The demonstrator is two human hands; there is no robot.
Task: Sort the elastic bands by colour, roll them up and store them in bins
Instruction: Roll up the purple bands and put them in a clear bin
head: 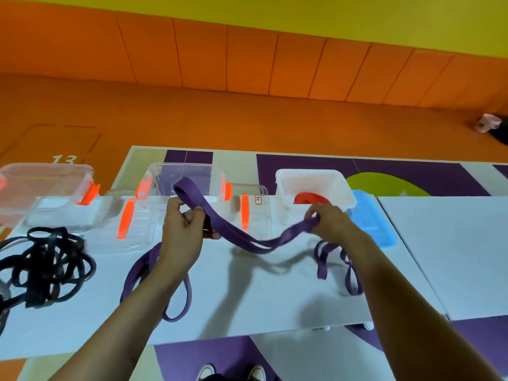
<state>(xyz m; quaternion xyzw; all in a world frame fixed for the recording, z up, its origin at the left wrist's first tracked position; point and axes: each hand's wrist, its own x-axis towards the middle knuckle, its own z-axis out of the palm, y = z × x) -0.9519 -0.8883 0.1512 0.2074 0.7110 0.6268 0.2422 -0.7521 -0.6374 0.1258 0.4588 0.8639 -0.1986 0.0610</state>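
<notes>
Presently left hand [187, 224] and right hand [327, 218] each keep a closed grip on the purple band [239, 235]; its sagging middle, mid-frame, could snag loose bands [338, 264] on the worktop [261, 298].

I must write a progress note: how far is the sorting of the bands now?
Done: a red roll lies in the white bin. In hand: the left hand and right hand hold one purple band, not yet rolled. Left: more purple bands loose on the table and a tangled black pile.
</notes>
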